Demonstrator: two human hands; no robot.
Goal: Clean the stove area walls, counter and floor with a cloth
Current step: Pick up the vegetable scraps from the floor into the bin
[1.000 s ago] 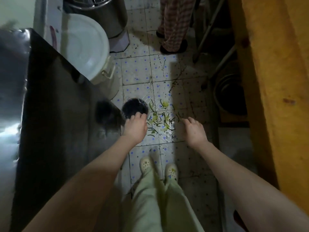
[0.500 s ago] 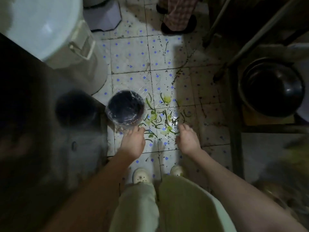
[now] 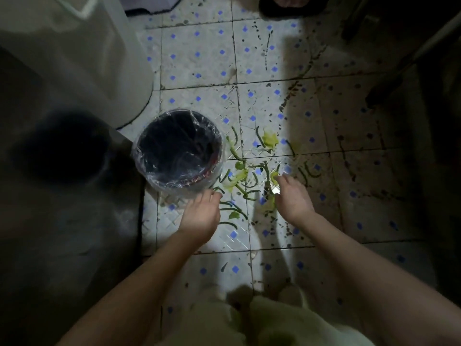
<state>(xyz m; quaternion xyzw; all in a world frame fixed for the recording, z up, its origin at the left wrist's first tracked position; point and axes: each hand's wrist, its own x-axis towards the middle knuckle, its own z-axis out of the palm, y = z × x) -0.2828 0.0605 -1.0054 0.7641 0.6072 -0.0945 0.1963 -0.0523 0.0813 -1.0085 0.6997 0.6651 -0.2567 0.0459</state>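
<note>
Green vegetable scraps (image 3: 245,176) lie scattered on the white floor tiles (image 3: 207,61) with blue dots. My left hand (image 3: 203,214) hovers low just in front of a small black bin (image 3: 179,151) lined with clear plastic, fingers relaxed, holding nothing. My right hand (image 3: 291,198) reaches down at the right edge of the scraps, its fingertips touching or nearly touching them, fingers loosely extended. No cloth is in view.
A big white lidded bucket (image 3: 74,53) stands at the upper left. A dark steel cabinet side (image 3: 62,221) fills the left. Another person's dark shoe (image 3: 291,6) is at the top. Dark table legs (image 3: 399,68) stand at the right. My light trousers (image 3: 262,323) are below.
The view has dropped closer to the floor. Both hands have lowered toward the scraps beside the bin.
</note>
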